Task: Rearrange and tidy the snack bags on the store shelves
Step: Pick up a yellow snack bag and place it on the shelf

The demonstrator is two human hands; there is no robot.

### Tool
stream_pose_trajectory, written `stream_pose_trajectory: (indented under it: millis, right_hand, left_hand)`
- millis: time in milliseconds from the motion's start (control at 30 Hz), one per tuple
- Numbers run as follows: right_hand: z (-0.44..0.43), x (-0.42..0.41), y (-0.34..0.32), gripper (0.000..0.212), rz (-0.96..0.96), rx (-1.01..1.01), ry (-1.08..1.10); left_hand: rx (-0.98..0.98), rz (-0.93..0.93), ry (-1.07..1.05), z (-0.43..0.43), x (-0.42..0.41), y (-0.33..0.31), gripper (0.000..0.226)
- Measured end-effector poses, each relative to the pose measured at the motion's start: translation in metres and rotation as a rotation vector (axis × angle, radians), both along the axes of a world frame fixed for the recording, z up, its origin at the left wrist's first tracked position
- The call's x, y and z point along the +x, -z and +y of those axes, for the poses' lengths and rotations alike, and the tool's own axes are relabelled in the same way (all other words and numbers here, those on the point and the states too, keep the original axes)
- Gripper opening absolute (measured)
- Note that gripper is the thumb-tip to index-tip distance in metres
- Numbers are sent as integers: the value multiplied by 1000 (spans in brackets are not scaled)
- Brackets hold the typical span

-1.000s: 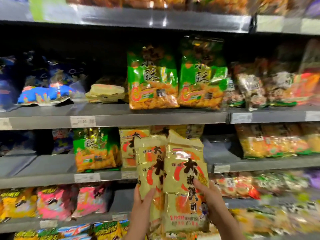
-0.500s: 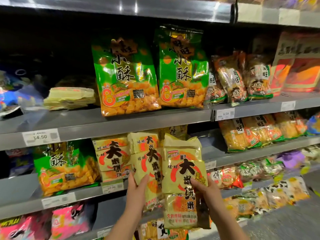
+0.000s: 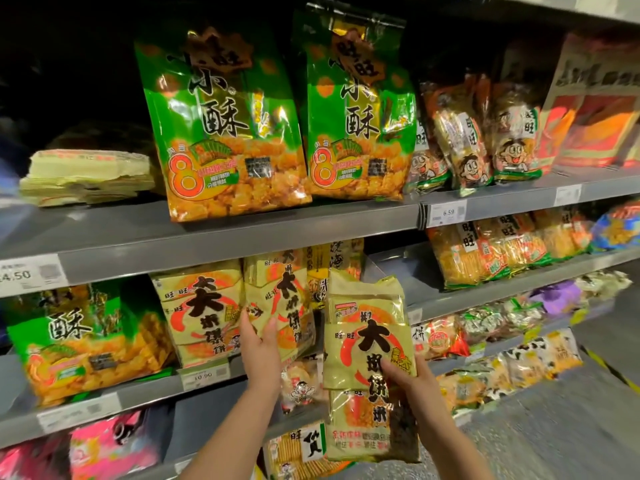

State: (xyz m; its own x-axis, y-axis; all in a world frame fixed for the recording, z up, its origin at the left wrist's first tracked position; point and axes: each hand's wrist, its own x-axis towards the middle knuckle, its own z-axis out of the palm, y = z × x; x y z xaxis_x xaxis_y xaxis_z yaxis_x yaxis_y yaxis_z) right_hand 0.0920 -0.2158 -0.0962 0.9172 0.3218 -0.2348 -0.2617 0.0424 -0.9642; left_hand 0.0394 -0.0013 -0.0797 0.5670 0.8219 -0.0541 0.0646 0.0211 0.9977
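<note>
Fingers of right hand (image 3: 408,379) clamp held yellow bag (image 3: 367,341), left hand (image 3: 259,348) fingers flat on shelved yellow bag (image 3: 284,296) beside it, green bags (image 3: 221,133) on shelf (image 3: 242,242) above.

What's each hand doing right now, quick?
Left hand: open, straight fingers pressing the shelved pale yellow plastic snack bag.
Right hand: closed on a second pale yellow plastic snack bag.

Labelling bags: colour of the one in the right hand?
Pale yellow-green bag with red-orange swirl, black characters; head view.
</note>
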Motion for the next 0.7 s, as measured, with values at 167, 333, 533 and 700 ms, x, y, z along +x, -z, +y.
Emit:
stream_pose_trajectory:
  millis: [167,333,533,700]
  right_hand:
    - [-1,-4,11,39,28,-34,16]
    - [-7,-2,18,54,32,-64,27]
    - [-19,-3,16,38,45,-62,31]
    - [-18,-8,24,51,79,-115,-1]
  left_hand:
    - [-34,-55,21,10,12,-3,60]
    - [105,100,-196,8,29,-3,57]
    - [61,139,-308,8,43,-7,55]
    - [163,330,-212,11,49,-11,65]
